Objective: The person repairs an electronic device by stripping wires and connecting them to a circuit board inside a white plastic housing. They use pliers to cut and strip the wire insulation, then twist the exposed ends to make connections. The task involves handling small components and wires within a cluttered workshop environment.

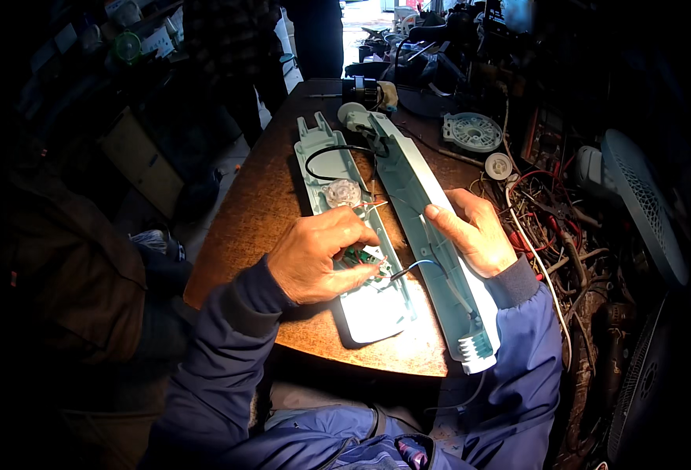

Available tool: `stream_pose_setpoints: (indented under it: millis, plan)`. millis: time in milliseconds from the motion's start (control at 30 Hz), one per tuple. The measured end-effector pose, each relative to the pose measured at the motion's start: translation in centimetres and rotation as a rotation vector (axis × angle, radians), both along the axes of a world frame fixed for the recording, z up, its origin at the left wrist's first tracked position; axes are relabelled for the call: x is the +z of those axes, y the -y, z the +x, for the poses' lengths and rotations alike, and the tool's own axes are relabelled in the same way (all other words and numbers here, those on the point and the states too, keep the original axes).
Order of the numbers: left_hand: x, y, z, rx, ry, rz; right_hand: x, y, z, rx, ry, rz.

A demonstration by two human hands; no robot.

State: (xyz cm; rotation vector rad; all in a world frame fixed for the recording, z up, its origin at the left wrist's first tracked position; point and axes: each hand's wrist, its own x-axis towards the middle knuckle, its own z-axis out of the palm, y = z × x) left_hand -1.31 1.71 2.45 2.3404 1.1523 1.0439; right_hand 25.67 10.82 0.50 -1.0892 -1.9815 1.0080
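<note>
My left hand (314, 254) is curled over a small green circuit board (355, 255) with thin wires, its thumb and forefinger apart on either side of it. The board sits in a flat pale-green plastic shell half (377, 317) lying on the table. Higher up in that shell is a round, clear-plastic geared part (342, 193). My right hand (474, 231) grips a longer, trough-shaped pale-green housing (412, 184), thumb over its edge. A black cable (314, 159) loops between the two shells, and a blue-and-black wire (416, 265) runs from the board into the housing.
The brown wooden tabletop (236, 235) narrows at the back. To the right lie a round slotted plate (472, 131), a white round knob-like part (498, 165), tangled wires (545, 211) and a pale fan head (644, 207). A person in dark clothing (232, 47) stands beyond the table.
</note>
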Motion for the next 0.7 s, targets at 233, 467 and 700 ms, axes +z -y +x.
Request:
stream_pose_setpoints:
  millis: [233,467,700]
  plan:
    - [-1.8,-0.6,0.1,0.002,0.022,0.073,1.2,0.7,-0.4,-0.008,0.037,-0.008]
    - [-1.8,-0.9,-0.1,-0.010,0.082,0.017,3.6,1.9,0.3,-0.012,0.094,0.493]
    - [-3.6,-1.6,-0.6,-0.017,0.100,0.096,7.4,4.0,-5.2,0.076,0.119,0.356]
